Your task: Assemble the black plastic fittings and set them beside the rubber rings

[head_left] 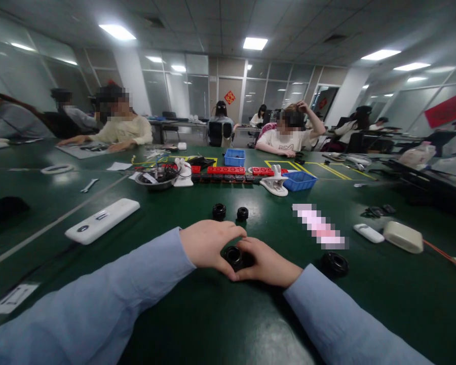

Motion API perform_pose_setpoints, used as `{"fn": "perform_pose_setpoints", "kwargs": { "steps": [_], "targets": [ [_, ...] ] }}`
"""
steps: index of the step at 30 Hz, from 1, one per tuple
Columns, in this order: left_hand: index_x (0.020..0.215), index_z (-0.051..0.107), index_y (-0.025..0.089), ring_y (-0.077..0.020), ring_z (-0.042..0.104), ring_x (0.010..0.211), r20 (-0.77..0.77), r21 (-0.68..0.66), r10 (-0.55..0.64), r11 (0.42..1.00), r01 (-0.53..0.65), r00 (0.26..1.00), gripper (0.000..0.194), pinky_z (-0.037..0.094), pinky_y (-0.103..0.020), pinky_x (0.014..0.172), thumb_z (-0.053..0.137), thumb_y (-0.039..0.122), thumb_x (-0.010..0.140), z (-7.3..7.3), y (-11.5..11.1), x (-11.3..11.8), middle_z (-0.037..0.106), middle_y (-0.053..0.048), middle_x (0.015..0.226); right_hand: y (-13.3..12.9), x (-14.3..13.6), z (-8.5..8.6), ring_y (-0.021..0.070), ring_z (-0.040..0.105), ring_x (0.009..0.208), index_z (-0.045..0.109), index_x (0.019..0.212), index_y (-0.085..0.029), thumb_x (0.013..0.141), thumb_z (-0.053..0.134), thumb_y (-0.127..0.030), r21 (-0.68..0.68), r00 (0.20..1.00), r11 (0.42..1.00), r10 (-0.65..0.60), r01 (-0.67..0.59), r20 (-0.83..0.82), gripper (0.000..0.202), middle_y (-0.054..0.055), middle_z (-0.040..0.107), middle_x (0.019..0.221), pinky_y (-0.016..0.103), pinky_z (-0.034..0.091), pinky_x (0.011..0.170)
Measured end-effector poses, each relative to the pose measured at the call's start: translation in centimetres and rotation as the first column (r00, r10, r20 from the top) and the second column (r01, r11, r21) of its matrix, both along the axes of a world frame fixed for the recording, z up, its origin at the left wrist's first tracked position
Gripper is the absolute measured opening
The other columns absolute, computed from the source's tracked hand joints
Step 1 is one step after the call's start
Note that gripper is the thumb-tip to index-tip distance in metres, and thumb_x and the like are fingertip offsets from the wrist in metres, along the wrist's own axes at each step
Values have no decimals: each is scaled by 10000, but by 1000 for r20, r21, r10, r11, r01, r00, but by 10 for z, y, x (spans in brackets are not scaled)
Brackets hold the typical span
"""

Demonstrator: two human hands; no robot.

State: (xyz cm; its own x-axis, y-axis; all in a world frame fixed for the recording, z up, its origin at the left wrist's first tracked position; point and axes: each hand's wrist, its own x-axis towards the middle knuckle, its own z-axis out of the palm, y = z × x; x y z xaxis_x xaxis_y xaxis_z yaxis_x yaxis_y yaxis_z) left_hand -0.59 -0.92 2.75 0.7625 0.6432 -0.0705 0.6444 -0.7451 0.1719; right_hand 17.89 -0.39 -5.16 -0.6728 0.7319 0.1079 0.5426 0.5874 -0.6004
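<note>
In front of me on the green table (258,324), a black round part like a camera lens (234,256) sits with its round opening facing up. My left hand (209,243) curves around its left side, thumb at the front and fingers at the back. From the right, my right hand (264,261) closes around the same part, and the fingertips of both hands meet. Just beyond stand two smaller black round parts, one at the left (219,211) and one at the right (242,213). Another black ring-shaped part (335,264) lies to the right of my right hand.
A white oblong device (103,221) lies left, near a wrench (89,185). Farther back are a metal bowl of cables (157,177), red strips (226,170), white clips (275,181) and blue bins (299,181). A blurred-out phone-shaped object (319,226) lies right. People sit across the table.
</note>
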Motion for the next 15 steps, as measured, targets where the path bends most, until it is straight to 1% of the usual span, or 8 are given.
{"fn": "perform_pose_setpoints", "kwargs": {
  "steps": [4,8,11,15],
  "targets": [
    [1192,503,191,-238,591,994,-41,-59,-35,998,33,999,688,448,-297,819,784,404,601,3,-2,-1,613,-59,1118,1,4,4,225,532,941,657,966,-200,609,774,-414,-45,996,996,83,-82,14,433,55,578,1008,348,428,817],
    [1161,541,203,-239,575,1029,-34,-60,-74,996,71,997,625,441,-308,843,789,363,610,4,-4,-1,609,-50,1131,3,5,4,231,520,991,649,1043,-221,631,766,-386,-40,992,992,122,-121,32,459,55,582,1035,368,412,868],
    [1152,554,219,-229,578,1019,-35,-58,-90,994,88,995,584,443,-302,834,782,336,628,3,-4,0,615,-42,1120,2,6,4,226,517,994,639,1074,-232,643,761,-374,-42,989,990,138,-136,45,470,52,583,1044,367,409,873],
    [1098,597,204,-224,582,1012,-74,-53,-120,992,117,990,473,446,-296,827,761,305,666,0,-1,1,631,-43,1084,2,6,6,222,514,972,642,1070,-216,646,765,-356,-48,986,987,155,-152,67,463,54,588,1024,358,410,860]
  ]
}}
